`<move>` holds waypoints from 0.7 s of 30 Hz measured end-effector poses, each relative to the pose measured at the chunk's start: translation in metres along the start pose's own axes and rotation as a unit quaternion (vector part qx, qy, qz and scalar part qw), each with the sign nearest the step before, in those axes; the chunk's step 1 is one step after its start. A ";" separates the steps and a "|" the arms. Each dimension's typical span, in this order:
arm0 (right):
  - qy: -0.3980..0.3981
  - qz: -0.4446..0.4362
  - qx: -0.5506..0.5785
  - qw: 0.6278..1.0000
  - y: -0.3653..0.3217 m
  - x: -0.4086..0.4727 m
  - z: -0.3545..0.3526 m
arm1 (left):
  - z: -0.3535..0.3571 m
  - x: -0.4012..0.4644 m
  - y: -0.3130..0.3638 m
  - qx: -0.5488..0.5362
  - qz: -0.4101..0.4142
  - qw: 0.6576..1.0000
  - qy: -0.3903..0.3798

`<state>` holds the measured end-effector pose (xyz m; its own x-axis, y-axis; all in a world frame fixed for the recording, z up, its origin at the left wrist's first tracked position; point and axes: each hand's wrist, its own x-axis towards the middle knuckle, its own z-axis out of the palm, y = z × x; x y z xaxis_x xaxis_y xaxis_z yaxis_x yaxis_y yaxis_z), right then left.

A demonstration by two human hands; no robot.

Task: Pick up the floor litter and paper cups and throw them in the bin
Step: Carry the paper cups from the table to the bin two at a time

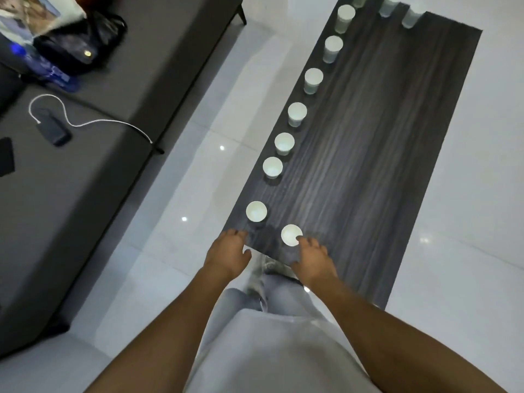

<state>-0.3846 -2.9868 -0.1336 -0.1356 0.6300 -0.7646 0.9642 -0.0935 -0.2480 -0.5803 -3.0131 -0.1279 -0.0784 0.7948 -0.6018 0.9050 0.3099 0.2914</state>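
1. While both hands hang over the near end of the table (368, 137), neither holds anything.
2. Right hand (313, 258): fingers loosely spread, a fingertip at the rim of the nearest cup (291, 235); contact cannot be told.
3. Left hand (228, 252): fingers relaxed, at the table's near corner, just short of a second cup (256, 211).
4. Beyond that cup, more cups (297, 114) stand upright in a row along the table's left edge.
5. Left of the hands, a sofa (85, 180) carries a cable (85, 123).
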 end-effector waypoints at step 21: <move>0.079 0.190 0.152 0.967 -0.009 0.164 0.092 | 0.084 0.203 -0.042 0.179 0.190 0.963 -0.065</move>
<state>-0.4362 -2.9540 -0.3113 0.2757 0.6131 -0.7403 0.8224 -0.5491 -0.1485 -0.5992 -2.9086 -0.3255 0.3180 0.7367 -0.5968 0.9463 -0.2084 0.2470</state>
